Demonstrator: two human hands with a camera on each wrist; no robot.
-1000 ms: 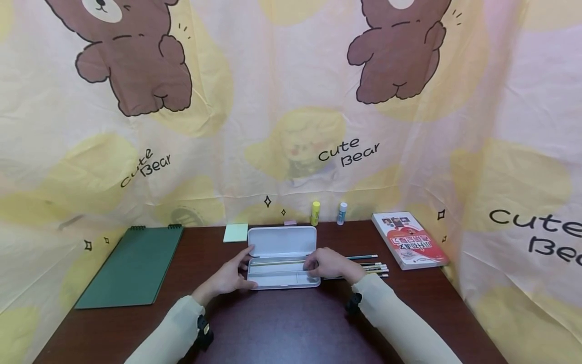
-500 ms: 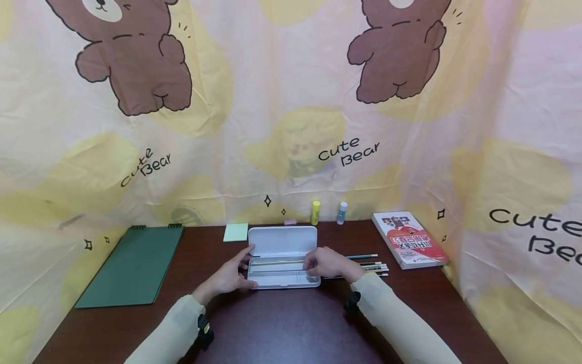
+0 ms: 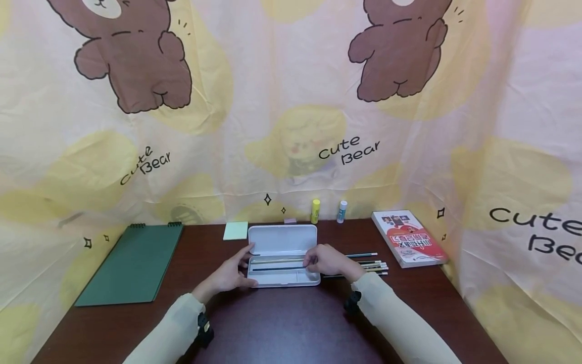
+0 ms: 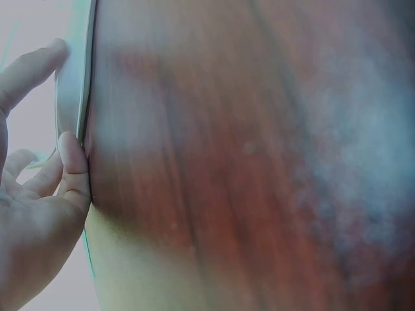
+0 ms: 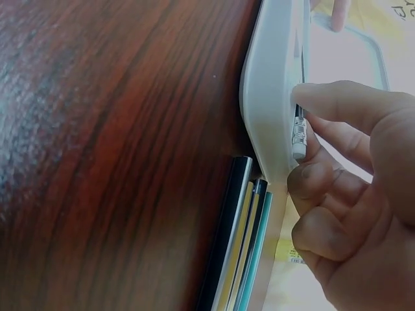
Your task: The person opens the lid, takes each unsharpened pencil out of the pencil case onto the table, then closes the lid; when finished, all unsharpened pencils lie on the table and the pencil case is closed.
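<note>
Head view: right hand (image 3: 329, 262) covers the right end of the open white pencil case (image 3: 283, 255), mid-desk; the dark pencil (image 3: 277, 268) in the tray runs under its fingers. Left hand (image 3: 229, 275) braces the case's left end, fingers straight. Loose pencils (image 3: 375, 266) lie just right of the case.

Left wrist: blurred, cropped; fingertips (image 4: 70, 150) touch the case edge (image 4: 72, 78).

Right wrist: fingers pinch the pencil's eraser end (image 5: 298, 139) over the case rim (image 5: 272, 97); the tray is hidden.
</note>
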